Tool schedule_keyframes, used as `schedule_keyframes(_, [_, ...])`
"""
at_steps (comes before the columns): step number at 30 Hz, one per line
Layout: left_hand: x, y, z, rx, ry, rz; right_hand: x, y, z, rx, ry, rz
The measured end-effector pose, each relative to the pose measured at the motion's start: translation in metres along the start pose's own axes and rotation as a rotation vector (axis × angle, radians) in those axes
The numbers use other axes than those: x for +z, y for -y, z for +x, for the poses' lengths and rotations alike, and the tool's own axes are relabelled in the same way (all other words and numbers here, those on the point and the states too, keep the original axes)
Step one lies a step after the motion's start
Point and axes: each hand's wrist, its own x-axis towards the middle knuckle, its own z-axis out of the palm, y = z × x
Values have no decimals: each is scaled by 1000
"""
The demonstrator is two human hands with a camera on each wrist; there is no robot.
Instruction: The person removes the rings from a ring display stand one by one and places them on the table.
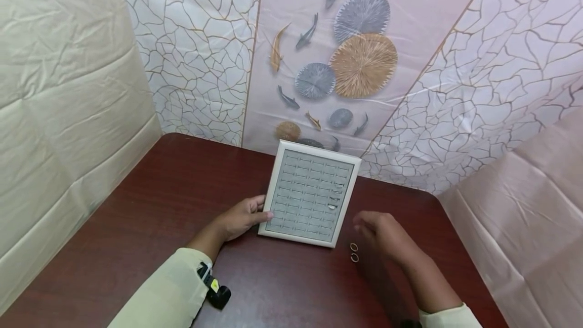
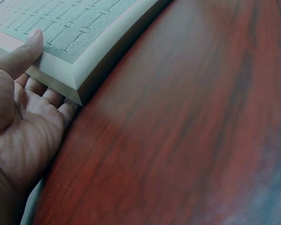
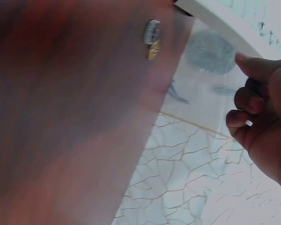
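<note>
A white-framed ring display tray (image 1: 273,166) with a grey slotted pad stands tilted on the table. My left hand (image 1: 239,220) grips its lower left edge, thumb (image 2: 30,49) on the front and fingers underneath. A few rings (image 1: 333,199) sit in slots near the tray's right side. To the right of the tray, apart from it, is my right hand (image 1: 387,237), its fingers (image 3: 243,99) curled. Whether it pinches something small is not visible. Two rings lie on the table beside it, a silver one (image 3: 151,31) and a gold one (image 3: 154,49).
The dark red wooden table (image 1: 182,181) has rounded far corners. Patterned cloth (image 1: 200,54) hangs behind it, and plain cream cloth (image 1: 68,90) drapes the left side. A black strap with a small camera (image 1: 218,295) is on the left wrist.
</note>
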Motion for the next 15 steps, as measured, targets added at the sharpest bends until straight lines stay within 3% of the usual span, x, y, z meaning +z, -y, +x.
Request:
schedule_keyframes(7, [0, -1, 0, 2, 9, -4, -13, 13, 19, -3, -71, -14])
schedule_keyframes(15, [-1, -2, -2, -1, 6, 5, -11, 24, 32, -38, -194, -98])
